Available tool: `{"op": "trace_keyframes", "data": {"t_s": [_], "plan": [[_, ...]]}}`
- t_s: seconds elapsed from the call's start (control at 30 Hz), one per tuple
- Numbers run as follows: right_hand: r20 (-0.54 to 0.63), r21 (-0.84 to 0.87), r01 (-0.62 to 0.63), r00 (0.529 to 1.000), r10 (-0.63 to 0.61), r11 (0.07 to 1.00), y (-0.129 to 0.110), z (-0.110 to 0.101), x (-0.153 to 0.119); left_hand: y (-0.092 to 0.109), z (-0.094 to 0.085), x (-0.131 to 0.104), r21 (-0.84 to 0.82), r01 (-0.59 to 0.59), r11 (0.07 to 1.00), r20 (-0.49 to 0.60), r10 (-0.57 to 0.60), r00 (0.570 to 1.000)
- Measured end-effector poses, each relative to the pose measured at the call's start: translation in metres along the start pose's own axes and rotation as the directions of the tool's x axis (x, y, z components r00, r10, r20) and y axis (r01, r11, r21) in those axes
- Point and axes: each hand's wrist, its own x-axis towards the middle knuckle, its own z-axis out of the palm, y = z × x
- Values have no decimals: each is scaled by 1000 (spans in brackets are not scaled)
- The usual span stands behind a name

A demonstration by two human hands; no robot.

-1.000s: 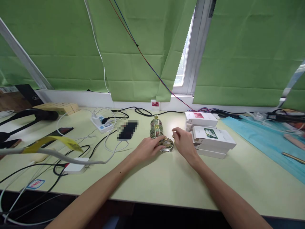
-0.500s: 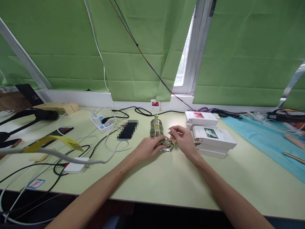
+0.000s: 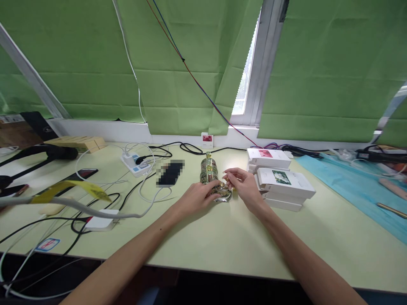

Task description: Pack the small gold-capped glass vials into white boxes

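Several round, shiny clear-glass bottles (image 3: 209,166) with gold-coloured tops stand in a row on the table. At the near end is one such glass bottle (image 3: 224,193), with my left hand (image 3: 201,195) closed around its left side, thumb and fingers on the glass. Close by its right side, my right hand (image 3: 243,185) has its fingertips pinched together near the gold neck. What they pinch is small and mostly hidden, so I cannot make it out.
Stacked white boxes (image 3: 286,184) stand right of my right hand. A phone (image 3: 171,173) with a cable lies left of the bottles. A power strip (image 3: 135,164) and tangled cables cover the left side. Blue sheeting (image 3: 356,186) spreads over the right. A small white box (image 3: 207,140) stands behind.
The fingers of my right hand have shifted slightly at the near bottle's neck. My left hand and the bottles stay where they were.
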Motion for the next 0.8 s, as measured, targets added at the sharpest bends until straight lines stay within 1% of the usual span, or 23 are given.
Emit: {"op": "trace_keyframes", "data": {"t_s": [0.23,0.47,0.8], "plan": [[21,-53,71,997,-70,996,5,3,0,-3,3,0,24,6,1000,-2,-6,1000],[45,-160,134,991,-128,978,0,6,-3,-1,1,1,45,9,999,22,-10,1000],[72,-191,154,987,-142,969,-2,7,-5,-1,1,1,71,-3,997,20,1,1000]]}}
